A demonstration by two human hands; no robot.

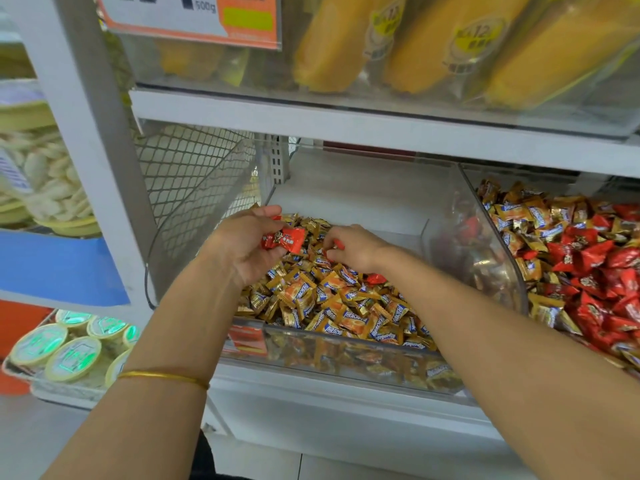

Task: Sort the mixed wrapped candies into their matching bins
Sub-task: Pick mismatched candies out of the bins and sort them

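A clear plastic bin (346, 362) on the shelf holds a heap of gold-wrapped candies (332, 303). My left hand (242, 247) hovers over the bin's left side, cupped around a few red-wrapped candies (285, 240). My right hand (356, 247) is down in the gold heap, fingers pinched on another red candy (337, 244). One more red candy (375, 278) lies in the heap just below my right wrist. The neighbouring bin (485, 216) to the right holds mixed red candies (599, 268) and gold ones.
A clear divider wall separates the two bins. Wire mesh (187, 178) closes the left side. The shelf above (346, 123) carries yellow packaged goods. Round lidded tubs (65, 348) sit at lower left beyond the white upright.
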